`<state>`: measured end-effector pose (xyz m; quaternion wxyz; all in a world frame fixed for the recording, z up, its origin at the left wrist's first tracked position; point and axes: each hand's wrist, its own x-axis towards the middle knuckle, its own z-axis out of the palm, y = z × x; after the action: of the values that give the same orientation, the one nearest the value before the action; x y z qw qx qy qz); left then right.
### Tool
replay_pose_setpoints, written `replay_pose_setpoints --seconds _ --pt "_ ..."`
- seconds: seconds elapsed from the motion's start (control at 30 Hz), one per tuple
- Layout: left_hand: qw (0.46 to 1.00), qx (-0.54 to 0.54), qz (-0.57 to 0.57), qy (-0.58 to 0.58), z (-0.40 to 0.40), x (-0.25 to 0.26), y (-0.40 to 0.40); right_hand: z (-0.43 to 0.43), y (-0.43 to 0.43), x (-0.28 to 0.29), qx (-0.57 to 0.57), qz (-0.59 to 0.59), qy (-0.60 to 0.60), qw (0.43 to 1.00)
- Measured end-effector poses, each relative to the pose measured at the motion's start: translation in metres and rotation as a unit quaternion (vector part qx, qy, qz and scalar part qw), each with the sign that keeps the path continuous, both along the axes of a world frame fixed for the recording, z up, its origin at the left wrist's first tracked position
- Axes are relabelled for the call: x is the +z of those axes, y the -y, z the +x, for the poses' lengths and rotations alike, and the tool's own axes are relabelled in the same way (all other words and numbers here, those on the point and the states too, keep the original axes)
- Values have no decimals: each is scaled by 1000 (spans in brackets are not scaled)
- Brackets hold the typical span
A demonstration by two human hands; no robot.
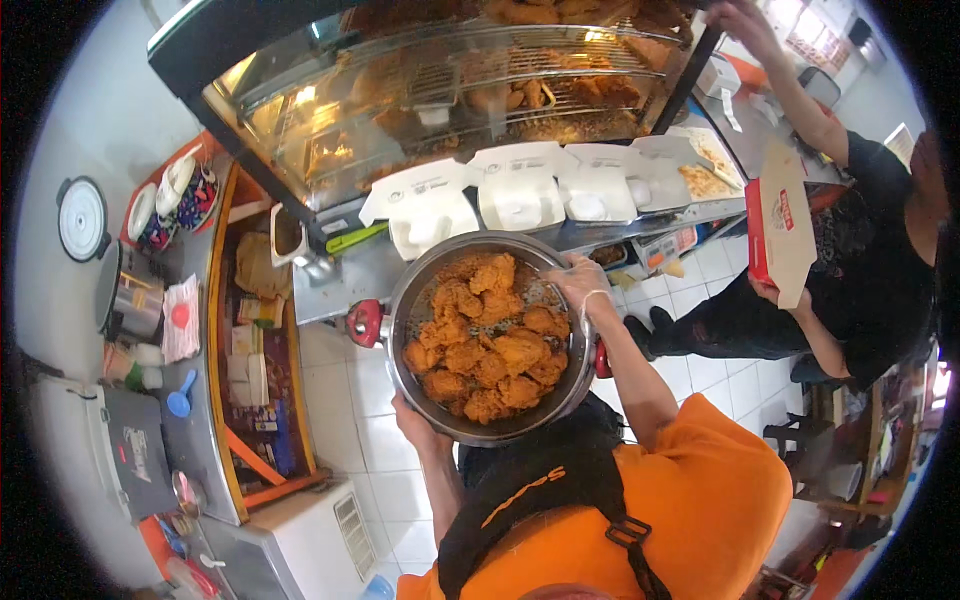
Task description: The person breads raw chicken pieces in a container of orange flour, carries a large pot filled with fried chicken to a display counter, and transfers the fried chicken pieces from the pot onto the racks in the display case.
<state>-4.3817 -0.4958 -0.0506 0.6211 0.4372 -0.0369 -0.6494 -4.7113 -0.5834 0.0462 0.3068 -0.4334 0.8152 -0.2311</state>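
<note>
A round metal pot (400, 379) with red side handles is held up in front of my body. Several pieces of breaded fried chicken (491, 341) lie in it over loose crumbs. My left hand (421, 424) supports the pot from its lower left side, the fingers partly hidden beneath it. At the upper right rim, my right hand (581, 283) grips the pot and wears a clear plastic glove. Just beyond the pot, open white takeaway boxes (519, 201) stand in a row on the metal counter (330, 289), some with small white items inside.
A glass-fronted heated display cabinet (450, 90) with food on racks rises behind the boxes. To the right stands another person (862, 247) holding a red and tan carton (784, 225). On the left are a side counter (184, 435), a blue scoop (180, 394) and a white appliance (315, 532).
</note>
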Motion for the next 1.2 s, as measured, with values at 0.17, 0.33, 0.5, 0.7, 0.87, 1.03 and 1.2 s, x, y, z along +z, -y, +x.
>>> replay_pose_setpoints --seconds 0.17,0.33,0.5,0.7,0.87,1.03,1.2 --pt "999 -47 -16 -7 14 -3 15 13 -12 30 15 -17 -72 997" --pt "999 -44 -12 16 13 22 8 6 -9 6 7 -17 -73 997" --pt "1000 -22 -6 2 15 -6 10 14 -14 38 64 -9 -105 992" --pt "1000 3 13 -27 6 -9 -1 29 1 63 265 -175 -268 910" --pt "999 3 6 -38 -2 5 0 51 41 34 520 -281 -377 713" --pt "1000 7 0 5 -4 9 -5 61 50 61 594 -123 -388 694" --pt "999 -9 1 -38 -2 8 -12 52 34 82 458 -217 -152 848"
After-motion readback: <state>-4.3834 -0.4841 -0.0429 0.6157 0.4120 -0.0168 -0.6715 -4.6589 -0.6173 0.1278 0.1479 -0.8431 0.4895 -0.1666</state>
